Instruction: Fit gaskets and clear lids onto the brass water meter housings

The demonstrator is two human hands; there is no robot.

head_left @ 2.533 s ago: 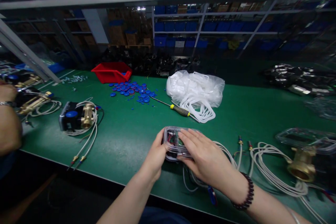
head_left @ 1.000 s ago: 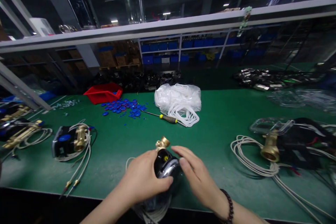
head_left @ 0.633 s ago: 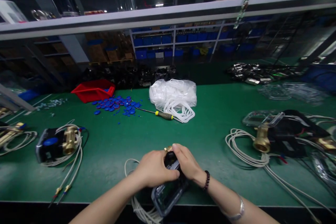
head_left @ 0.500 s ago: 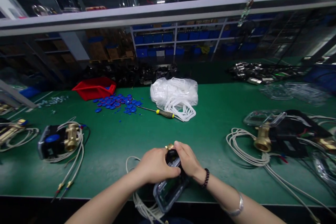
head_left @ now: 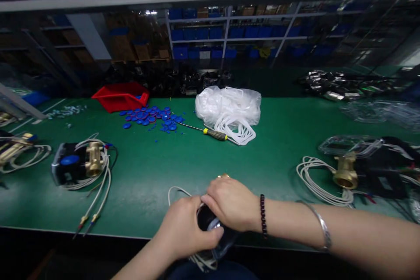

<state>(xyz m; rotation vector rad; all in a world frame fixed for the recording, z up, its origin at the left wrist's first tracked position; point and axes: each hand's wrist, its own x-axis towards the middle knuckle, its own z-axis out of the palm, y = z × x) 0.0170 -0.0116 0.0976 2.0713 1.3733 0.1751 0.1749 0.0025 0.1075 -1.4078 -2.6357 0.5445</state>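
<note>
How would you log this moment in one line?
left hand: holding black device | right hand: clasped over it | screwdriver: on green bench

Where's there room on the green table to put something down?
Bare green tabletop lies between the blue-capped black-and-brass device and the left hand, and right of the translucent plastic bag, up to the coiled cream cables. It's crowded around the red plastic bin and scattered round blue caps.

Toward the far edge of your green tabletop (head_left: pixel 141 170) lie a red bin (head_left: pixel 120 99), blue discs (head_left: pixel 152 119) and a plastic bag (head_left: pixel 213 105).
</note>
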